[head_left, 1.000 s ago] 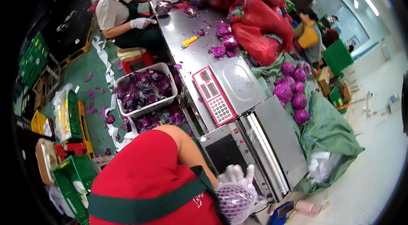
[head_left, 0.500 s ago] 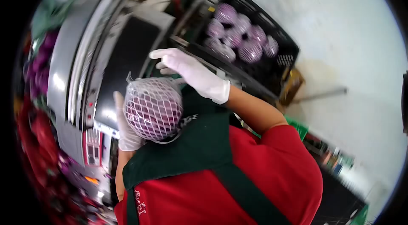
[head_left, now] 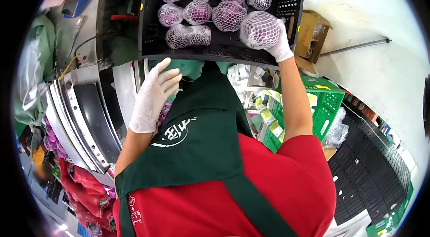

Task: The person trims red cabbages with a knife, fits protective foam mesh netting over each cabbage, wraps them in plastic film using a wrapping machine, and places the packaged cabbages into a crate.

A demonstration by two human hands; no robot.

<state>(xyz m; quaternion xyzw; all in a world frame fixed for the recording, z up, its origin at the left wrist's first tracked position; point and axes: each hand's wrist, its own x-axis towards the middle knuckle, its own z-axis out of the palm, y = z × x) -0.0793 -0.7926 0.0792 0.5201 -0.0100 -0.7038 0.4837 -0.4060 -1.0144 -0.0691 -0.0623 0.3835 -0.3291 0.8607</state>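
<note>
In a white glove, my right hand (head_left: 281, 45) grips a round purple cabbage (head_left: 260, 30) sleeved in white netting. It is over the right side of a black plastic crate (head_left: 224, 52). Inside that crate lie several more netted purple cabbages (head_left: 197, 12), set roughly in rows. My left hand (head_left: 152, 96), also gloved, is held up below the crate's near left edge. Its fingers are apart and nothing is in it.
A wrapping machine (head_left: 96, 116) with a dark plate stands at the left. Red mesh sacks (head_left: 85, 183) lie below it. On the right are a cardboard box (head_left: 313, 35), a green crate (head_left: 324, 102) and a stack of black crates (head_left: 367, 178).
I have turned from the wrapping machine toward the black crate. The netted cabbage has gone from beside my left hand at my chest to my right hand over the crate.
</note>
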